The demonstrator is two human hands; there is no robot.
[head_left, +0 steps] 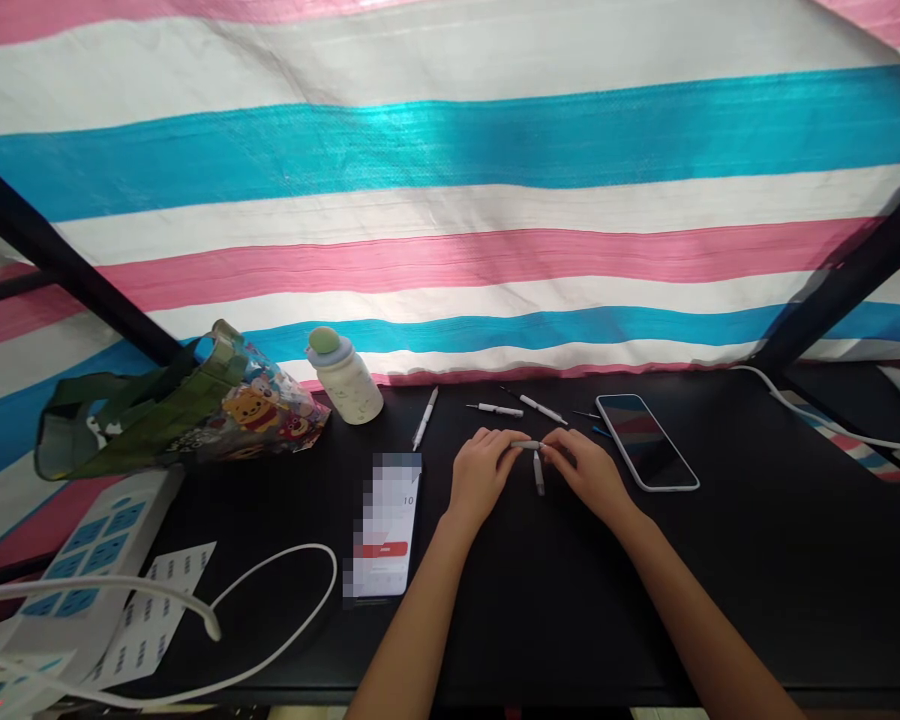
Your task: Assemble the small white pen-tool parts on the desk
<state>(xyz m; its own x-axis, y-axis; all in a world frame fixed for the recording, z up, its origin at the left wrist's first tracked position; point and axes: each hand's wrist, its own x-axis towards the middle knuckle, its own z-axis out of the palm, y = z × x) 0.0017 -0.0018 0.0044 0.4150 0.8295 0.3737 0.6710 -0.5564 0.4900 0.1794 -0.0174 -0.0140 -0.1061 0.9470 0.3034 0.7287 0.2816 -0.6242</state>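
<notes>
The left hand (481, 474) pinches one end of a pen part (526, 444), and the right hand (583, 466) pinches the other. The part is between them, near a loose piece (539, 476). They seem to be working on it, which calls for steady fingers.

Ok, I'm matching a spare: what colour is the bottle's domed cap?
The domed cap is light green, in the head view.

Cartoon-print bag (259, 408) slumped at left, green-lidded bottle (352, 390) standing just beside it. Nearer: power strip (99, 548), printed sheet (166, 610), looped white cable (335, 570). Dark-screened phone (649, 442) at right; striped sheeting (450, 145) behind.
</notes>
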